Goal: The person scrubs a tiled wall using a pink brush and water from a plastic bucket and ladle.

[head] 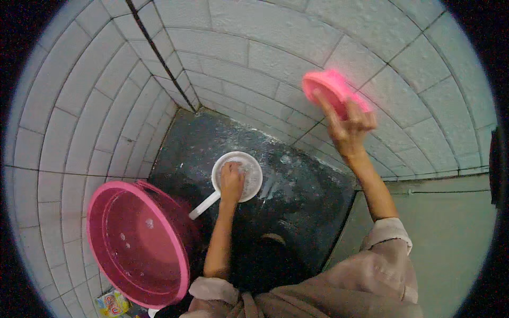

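My right hand grips a pink scrub brush, its bristle side against the white tiled wall. Brush and fingers look slightly blurred. Lower down, my left hand reaches over the rim of a white plastic dipper, fingers curled inside its bowl. Foamy water shows around those fingers. Whether they grip the dipper or something in it is hidden. The dipper's handle points down and left, towards a large pink bucket.
The bucket holds water with patches of foam. Beside its base lies a yellow printed packet. The dark floor looks wet, with whitish residue along the wall. A pale green panel stands at right, and a dark object hangs at the far right.
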`<state>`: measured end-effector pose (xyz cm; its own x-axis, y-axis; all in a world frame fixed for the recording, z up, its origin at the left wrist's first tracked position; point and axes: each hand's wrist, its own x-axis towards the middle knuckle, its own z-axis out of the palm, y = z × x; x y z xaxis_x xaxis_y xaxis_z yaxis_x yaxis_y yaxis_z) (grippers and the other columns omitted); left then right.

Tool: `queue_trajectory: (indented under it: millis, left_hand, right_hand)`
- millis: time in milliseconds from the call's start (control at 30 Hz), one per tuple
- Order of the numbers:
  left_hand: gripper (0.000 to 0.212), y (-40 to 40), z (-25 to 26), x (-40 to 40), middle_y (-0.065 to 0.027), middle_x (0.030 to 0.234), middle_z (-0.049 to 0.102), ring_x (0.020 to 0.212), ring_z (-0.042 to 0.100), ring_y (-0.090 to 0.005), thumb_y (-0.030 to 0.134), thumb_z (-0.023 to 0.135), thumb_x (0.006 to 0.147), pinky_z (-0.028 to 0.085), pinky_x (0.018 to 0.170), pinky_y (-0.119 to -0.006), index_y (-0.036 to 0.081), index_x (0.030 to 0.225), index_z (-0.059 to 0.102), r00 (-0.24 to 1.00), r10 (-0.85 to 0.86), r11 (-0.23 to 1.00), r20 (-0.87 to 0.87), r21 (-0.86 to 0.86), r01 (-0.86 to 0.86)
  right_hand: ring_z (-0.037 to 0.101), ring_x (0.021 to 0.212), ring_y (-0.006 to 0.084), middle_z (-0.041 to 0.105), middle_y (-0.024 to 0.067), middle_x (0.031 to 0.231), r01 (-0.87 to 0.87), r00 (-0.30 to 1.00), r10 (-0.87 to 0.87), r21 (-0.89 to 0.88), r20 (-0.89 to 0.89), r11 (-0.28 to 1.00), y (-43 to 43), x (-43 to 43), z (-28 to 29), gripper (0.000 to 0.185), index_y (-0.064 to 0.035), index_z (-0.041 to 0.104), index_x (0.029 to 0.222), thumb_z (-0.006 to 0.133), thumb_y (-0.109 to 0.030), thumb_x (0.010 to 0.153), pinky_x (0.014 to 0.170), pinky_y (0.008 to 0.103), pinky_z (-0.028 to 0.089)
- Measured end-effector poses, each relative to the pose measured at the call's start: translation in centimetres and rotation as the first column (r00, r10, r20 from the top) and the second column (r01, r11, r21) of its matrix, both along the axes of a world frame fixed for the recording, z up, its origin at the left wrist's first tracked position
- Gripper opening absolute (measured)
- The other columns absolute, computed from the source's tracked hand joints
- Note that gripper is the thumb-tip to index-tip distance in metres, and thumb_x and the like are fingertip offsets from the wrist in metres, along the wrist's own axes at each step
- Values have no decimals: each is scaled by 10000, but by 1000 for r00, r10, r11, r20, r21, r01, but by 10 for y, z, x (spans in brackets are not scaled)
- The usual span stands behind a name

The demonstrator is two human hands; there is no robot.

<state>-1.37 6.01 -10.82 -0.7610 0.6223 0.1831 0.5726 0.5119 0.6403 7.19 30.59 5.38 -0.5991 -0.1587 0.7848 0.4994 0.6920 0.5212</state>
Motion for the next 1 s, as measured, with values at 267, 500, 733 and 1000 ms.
queue_trajectory:
  millis: [267,500,733,1000]
  left_hand:
    - [318,10,-96,-8,-176,1005,450,937,406,-338,189,483,691,325,796,-421,30,966,467,982,-174,870,76,-455,190]
    - [219,4,-50,-47,-95,863,561,785,537,-276,131,389,735,414,713,-356,58,829,573,856,-506,636,-104,-715,290]
    - [245,17,-127,-87,-114,903,548,811,524,-252,227,447,708,414,720,-328,63,851,559,774,-621,554,121,-631,543]
    - [384,-10,-129,-52,-154,838,539,708,518,-241,301,366,770,401,668,-336,-28,901,515,619,247,965,746,-247,-87]
  right_hand:
    - [340,904,181,387,27,1003,-33,927,36,-14,374,999,6,30,-127,472,-315,410,1113,468,-158,672,774,332,231]
    - [350,886,177,382,37,958,-158,984,166,-120,56,980,-2,19,-55,374,-300,529,991,516,-146,651,736,319,254]
    - [313,846,166,355,23,897,-63,983,52,-60,-177,996,10,39,40,359,-308,574,911,577,-122,604,693,286,242]
    - [347,849,214,386,65,903,97,994,1,-902,107,421,-55,79,-123,386,-194,487,1054,564,-191,676,744,331,285]
